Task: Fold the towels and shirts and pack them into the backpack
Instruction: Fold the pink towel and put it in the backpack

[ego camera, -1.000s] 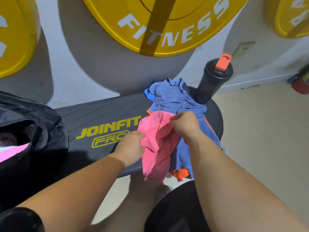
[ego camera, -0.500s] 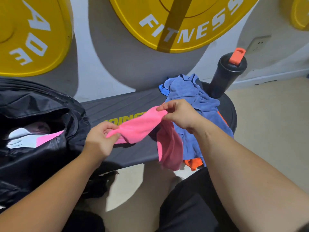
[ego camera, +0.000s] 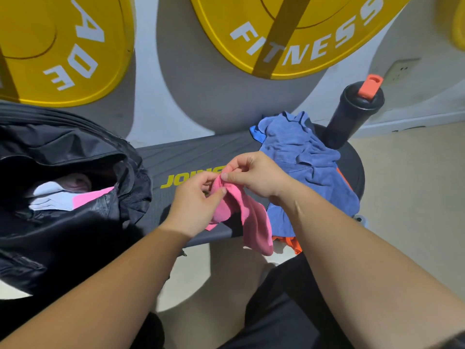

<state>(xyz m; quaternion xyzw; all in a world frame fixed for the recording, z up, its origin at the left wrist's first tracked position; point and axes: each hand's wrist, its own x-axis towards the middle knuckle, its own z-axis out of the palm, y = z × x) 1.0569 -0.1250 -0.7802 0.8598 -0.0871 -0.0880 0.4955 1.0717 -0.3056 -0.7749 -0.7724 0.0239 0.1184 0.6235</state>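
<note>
- My left hand (ego camera: 193,205) and right hand (ego camera: 254,175) meet above the front of the surface (ego camera: 191,154). The fingers (ego camera: 221,191) of both pinch the top edge of the pink towel (ego camera: 251,217), thumbs pressed to forefingers, with the two pinches almost touching.
- The towel hangs doubled from that pinch. Its lower end droops past the front edge of the surface, just beside the blue cloth (ego camera: 302,157).
- It looks light, soft and limp. I expect it to sag and drift out of line wherever it has no support.
- So corners and edges are the places to hold, not the middle. The nap should give enough grip for a light pinch.
- The backpack (ego camera: 63,235) stands open on my left, with white and pink pieces inside.
- The blue cloth and an orange cloth (ego camera: 289,243) under it lie crumpled on my right, near a black bottle (ego camera: 352,114).
</note>
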